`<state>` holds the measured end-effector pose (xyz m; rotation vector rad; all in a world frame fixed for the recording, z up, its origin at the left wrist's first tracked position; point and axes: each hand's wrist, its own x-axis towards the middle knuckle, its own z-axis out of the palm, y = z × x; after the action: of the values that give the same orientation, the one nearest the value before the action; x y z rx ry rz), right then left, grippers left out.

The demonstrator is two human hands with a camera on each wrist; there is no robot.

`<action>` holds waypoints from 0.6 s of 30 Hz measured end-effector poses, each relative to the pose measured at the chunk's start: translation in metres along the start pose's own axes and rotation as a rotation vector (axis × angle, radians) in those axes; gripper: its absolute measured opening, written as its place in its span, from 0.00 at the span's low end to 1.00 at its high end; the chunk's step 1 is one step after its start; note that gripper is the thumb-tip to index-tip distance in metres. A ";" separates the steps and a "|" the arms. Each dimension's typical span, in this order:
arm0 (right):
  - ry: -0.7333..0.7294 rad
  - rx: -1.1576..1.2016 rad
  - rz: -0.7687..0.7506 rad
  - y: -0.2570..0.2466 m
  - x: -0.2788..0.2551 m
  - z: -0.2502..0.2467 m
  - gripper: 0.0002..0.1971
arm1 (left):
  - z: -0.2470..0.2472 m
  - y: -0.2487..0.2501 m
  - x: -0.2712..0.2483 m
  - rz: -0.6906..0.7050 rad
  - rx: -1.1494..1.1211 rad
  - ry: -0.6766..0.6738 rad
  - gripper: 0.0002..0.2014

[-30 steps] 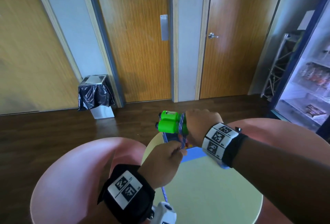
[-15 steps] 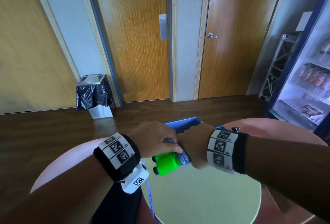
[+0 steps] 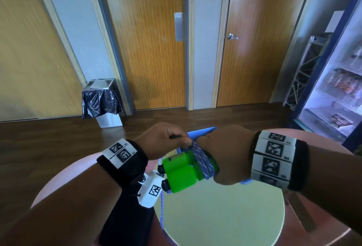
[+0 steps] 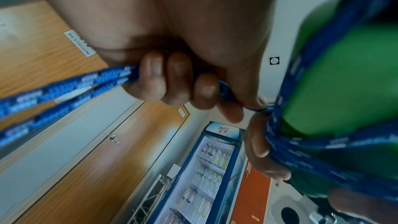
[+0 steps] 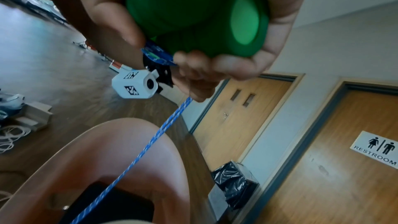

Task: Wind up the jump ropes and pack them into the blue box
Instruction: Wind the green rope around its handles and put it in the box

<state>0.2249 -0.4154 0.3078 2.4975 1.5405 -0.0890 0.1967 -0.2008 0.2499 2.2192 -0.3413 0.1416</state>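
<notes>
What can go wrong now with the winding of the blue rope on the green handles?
The coils sit near the right hand; if the left hand loosens its grip, they could unwind. The loose rope hangs past the table edge and might snag. The blue box is mostly hidden behind the hands.

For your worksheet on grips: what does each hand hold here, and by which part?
Right hand grips the two green handles at their rope-wrapped end. Left hand pinches the blue rope along its loose stretch.

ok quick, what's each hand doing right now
Left hand: closed, pinching the blue rope.
Right hand: closed around the green handles.
</notes>
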 end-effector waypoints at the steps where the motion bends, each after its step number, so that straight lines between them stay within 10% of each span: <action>1: 0.001 0.016 0.005 -0.001 -0.001 -0.001 0.18 | 0.000 0.002 0.001 -0.005 0.010 0.000 0.20; 6: -0.037 0.012 0.042 0.000 -0.004 -0.003 0.17 | -0.006 0.015 -0.001 0.072 0.069 0.054 0.05; 18: -0.261 -0.179 0.242 0.028 0.020 0.026 0.15 | -0.013 0.083 -0.014 0.529 0.734 -0.091 0.18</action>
<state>0.2602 -0.4150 0.2833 2.3970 1.0889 -0.2201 0.1590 -0.2368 0.3169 2.7995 -1.0628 0.5186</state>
